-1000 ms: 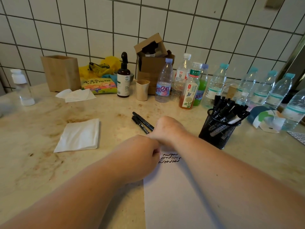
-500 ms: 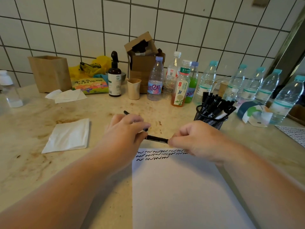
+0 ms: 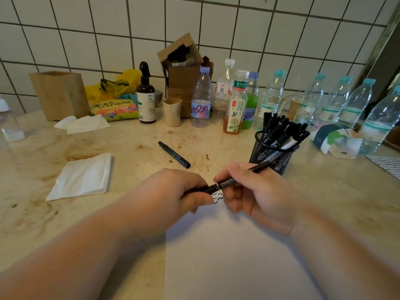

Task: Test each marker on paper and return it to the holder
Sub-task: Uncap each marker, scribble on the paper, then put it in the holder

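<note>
White paper [image 3: 227,256] nearest, flat on counter [image 3: 32,213], black squiggles at far edge partly hidden by hands. Above it, left hand [image 3: 173,191] and right hand [image 3: 257,195] both curled round one black marker [image 3: 225,183], held level between them. Beyond left: folded napkin [image 3: 82,176]. Second marker [image 3: 174,154] lying loose on counter, apart from hands. Right: mesh holder [image 3: 270,156] filled with upright markers. Farthest: bottles [image 3: 201,98], paper cup [image 3: 172,112], cardboard box [image 3: 181,68], paper bag [image 3: 60,94] along tiled wall.

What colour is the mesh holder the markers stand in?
Black. The mesh holder shows best in the head view, at the right of the counter, with black markers in it.
</note>
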Action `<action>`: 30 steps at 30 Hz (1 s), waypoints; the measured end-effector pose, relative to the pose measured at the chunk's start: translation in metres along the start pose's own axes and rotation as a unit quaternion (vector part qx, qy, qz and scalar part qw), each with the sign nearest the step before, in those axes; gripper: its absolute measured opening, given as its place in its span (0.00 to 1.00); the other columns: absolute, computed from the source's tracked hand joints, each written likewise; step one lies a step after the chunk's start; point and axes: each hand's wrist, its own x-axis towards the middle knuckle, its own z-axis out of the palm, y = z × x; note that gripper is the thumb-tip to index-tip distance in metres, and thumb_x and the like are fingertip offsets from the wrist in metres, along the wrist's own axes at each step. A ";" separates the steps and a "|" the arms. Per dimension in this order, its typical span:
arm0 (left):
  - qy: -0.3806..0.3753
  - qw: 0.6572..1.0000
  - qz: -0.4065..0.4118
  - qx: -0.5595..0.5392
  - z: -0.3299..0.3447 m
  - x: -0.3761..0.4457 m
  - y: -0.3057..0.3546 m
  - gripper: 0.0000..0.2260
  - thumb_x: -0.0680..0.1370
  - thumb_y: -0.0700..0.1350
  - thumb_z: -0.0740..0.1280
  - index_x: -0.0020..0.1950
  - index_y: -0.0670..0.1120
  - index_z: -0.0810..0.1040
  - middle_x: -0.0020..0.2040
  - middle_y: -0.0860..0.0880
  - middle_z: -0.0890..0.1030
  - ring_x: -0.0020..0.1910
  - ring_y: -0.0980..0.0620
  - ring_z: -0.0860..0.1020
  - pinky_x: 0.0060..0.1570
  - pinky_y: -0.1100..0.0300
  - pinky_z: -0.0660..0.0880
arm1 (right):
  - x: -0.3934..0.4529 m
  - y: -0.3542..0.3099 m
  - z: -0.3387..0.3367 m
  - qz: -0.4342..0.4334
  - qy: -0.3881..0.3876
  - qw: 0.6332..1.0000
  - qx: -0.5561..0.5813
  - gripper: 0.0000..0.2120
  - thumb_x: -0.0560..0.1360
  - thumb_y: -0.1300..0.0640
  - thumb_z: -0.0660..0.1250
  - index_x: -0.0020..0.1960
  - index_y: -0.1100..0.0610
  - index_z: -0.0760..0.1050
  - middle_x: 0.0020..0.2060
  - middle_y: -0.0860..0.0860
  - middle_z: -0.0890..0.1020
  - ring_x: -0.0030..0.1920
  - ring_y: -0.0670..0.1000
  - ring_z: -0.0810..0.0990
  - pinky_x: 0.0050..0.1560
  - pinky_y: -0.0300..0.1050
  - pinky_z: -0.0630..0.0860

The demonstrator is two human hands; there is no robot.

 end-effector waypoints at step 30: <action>0.040 0.996 -0.054 0.054 0.008 0.004 -0.035 0.04 0.80 0.56 0.60 0.50 0.66 0.73 0.40 0.65 0.78 0.40 0.67 0.74 0.34 0.67 0.66 | 0.002 0.004 -0.014 0.035 0.214 0.951 -0.221 0.11 0.74 0.65 0.67 0.35 0.61 0.82 0.26 0.59 0.81 0.23 0.53 0.77 0.25 0.42 0.74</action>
